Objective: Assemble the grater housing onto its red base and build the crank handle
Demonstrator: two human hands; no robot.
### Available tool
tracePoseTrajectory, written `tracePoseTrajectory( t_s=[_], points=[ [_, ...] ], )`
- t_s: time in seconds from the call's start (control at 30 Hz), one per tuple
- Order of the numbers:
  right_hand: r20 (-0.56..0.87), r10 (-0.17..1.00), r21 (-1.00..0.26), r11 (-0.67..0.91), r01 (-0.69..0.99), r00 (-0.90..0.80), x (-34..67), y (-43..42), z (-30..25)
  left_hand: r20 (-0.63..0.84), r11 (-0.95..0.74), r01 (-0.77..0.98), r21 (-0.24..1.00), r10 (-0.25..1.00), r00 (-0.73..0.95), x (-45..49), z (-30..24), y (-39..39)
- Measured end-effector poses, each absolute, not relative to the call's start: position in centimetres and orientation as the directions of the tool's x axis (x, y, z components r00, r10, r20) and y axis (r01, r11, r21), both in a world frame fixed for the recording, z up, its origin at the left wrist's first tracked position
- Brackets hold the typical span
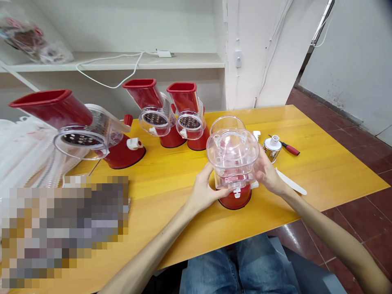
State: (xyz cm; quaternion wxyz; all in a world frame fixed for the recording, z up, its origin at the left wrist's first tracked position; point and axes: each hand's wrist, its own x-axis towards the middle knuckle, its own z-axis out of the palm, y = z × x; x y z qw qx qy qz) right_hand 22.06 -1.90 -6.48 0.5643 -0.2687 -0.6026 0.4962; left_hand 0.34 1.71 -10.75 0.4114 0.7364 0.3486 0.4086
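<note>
- Yellow table (318, 151) below white shelves (183, 65); dark red tiled floor (361, 228) at right.
- Clear plastic housing (233, 149) right of table centre, toward near edge, above red base (235, 201); seating between the two impossible to tell from this view.
- Left hand (206, 190): wrapped against left wall, thumb along near lower edge; some fingertips hidden.
- Right hand (267, 171): fingers curled against right wall, gripping same housing.
- Handling estimate: light, stiff, slippery when smooth-sided, possibly brittle at thin rim. Hold low on both side walls; avoid squeezing rim.
- Far left to far centre: three red-topped graters (186, 98), upright.
- Just right of right hand: small can (272, 149), red-handled tool (291, 149), white strip (292, 182).
</note>
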Motion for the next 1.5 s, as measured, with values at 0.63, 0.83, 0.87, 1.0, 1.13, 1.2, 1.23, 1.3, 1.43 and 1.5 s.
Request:
tracePoseTrajectory(
  t_s=[0.63,0.83,0.87,1.0,1.13,1.2,1.23,1.3,1.43,1.5],
  points=[
    [0.437,0.881,-0.899,0.435,-0.054,-0.182,21.6,-2.5,-8.2,0.494,-0.646,0.183,0.741,0.709,0.503,0.0,-10.3,2.0],
    [0.482,0.838,-0.868,0.497,-0.009,-0.256,22.3,-2.5,-9.4,0.502,-0.650,0.149,0.745,0.693,0.517,-0.1,-11.0,2.3],
    [0.469,0.845,-0.872,0.489,0.016,-0.255,22.5,-2.6,-9.3,0.491,-0.647,0.153,0.747,0.692,0.529,-0.1,-11.0,2.3],
    [0.435,0.864,-0.884,0.463,0.064,-0.255,23.0,-2.8,-9.1,0.430,-0.614,0.160,0.773,0.693,0.579,-0.2,-10.9,2.3],
    [0.457,0.850,-0.870,0.489,0.068,-0.261,23.4,-2.6,-9.4,0.385,-0.562,0.149,0.814,0.713,0.586,-0.1,-10.7,2.2],
    [0.462,0.845,-0.867,0.494,0.065,-0.268,23.4,-2.6,-9.6,0.363,-0.547,0.152,0.823,0.714,0.598,0.1,-10.6,2.2],
    [0.456,0.847,-0.869,0.490,0.067,-0.272,23.4,-2.6,-9.7,0.354,-0.542,0.155,0.826,0.712,0.606,0.2,-10.5,2.1],
    [0.438,0.857,-0.878,0.473,0.072,-0.272,23.2,-2.7,-9.7,0.345,-0.543,0.162,0.824,0.707,0.617,0.4,-10.4,2.0],
    [0.455,0.867,-0.886,0.464,-0.005,-0.202,22.7,-2.8,-9.0,0.330,-0.556,0.210,0.804,0.712,0.620,0.4,-10.4,1.9],
    [0.471,0.865,-0.881,0.470,-0.046,-0.171,22.8,-2.5,-8.3,0.326,-0.569,0.231,0.789,0.707,0.628,0.3,-10.5,1.9]
  ],
)
